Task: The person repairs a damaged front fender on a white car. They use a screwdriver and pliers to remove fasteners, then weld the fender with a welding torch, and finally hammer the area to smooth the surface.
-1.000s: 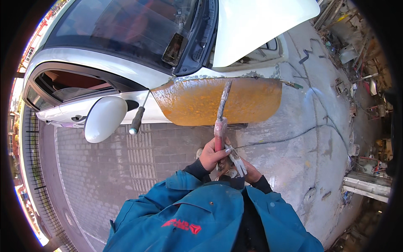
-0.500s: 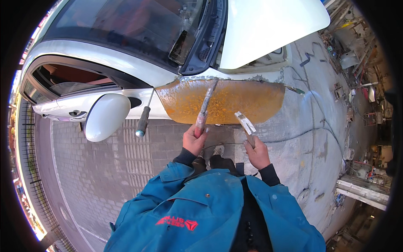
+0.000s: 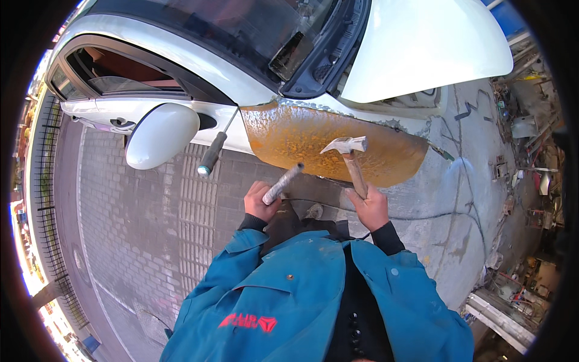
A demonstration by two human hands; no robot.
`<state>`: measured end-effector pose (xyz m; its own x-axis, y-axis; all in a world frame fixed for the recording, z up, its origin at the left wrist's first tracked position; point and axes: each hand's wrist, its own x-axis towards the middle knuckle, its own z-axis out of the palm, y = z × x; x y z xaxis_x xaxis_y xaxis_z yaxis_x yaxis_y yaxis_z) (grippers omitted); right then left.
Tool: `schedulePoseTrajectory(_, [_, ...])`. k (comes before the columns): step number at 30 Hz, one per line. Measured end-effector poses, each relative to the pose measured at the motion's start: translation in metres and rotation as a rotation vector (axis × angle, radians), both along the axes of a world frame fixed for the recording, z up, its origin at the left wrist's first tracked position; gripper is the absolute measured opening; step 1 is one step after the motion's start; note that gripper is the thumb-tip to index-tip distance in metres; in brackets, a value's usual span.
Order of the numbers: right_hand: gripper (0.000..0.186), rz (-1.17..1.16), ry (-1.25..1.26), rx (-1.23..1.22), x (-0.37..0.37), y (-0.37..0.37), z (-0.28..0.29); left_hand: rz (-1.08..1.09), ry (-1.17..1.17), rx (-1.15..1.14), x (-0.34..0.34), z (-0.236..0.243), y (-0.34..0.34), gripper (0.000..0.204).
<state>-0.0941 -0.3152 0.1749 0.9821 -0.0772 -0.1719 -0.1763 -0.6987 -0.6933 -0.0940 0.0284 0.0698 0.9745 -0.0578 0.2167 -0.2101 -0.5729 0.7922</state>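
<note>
Paved ground [image 3: 139, 181] on L ran into pale concrete [image 3: 440, 247] on R, w/ workshop clutter [image 3: 534, 127] along the far R edge. White car [image 3: 102, 29] stood across the top of view; its white bonnet [image 3: 434, 48] was raised.

Rust-brown panel [image 3: 301, 139] sat at car's side, approx. betw. front door and nose, facing the person. Upper edge met the body along a rough grey seam [image 3: 398, 125]; fixing along it n/c (detail too small).

L hand [image 3: 261, 202]: fingers curled round a grey rod [image 3: 283, 183], grip closed, free end up toward panel, apart from it as far as seen. R hand [image 3: 370, 210]: fingers wrapped round wooden handle of hammer [image 3: 356, 169], head up, flat face to R. Head overlapped panel in view; contact unlikely, n/c from one angle.

Screwdriver [image 3: 213, 154] stuck out near panel's rear edge, just beside white mirror [image 3: 163, 136]; tip hidden. Another slim tool [image 3: 443, 152] at panel's front end, kind unclear. Dark cable [image 3: 422, 218] crossed the floor.

Progress (judged): panel in position, prob. mid-work. Surface mottled, no white finish like rest of car; seam uneven. Est. shaping + surface finishing outstanding; amt. of hammering done couldn't be told.
</note>
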Motion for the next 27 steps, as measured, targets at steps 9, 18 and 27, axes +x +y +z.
schedulePoseTrajectory(9, [0.029, 0.521, -0.444, -0.293, 0.106, 0.026, 0.033, -0.552, -0.141, 0.566, 0.069, -0.001, 0.025, 0.042])
schedulePoseTrajectory(18, [0.028, 0.604, -0.424, -0.343, 0.139, 0.073, 0.023, -0.188, -0.058, 0.562, 0.113, 0.028, 0.019, 0.110])
schedulePoseTrajectory(27, [0.030, 0.898, -0.439, -0.550, 0.194, 0.075, 0.060, -0.332, -0.079, 0.564, 0.122, 0.045, 0.045, 0.060])
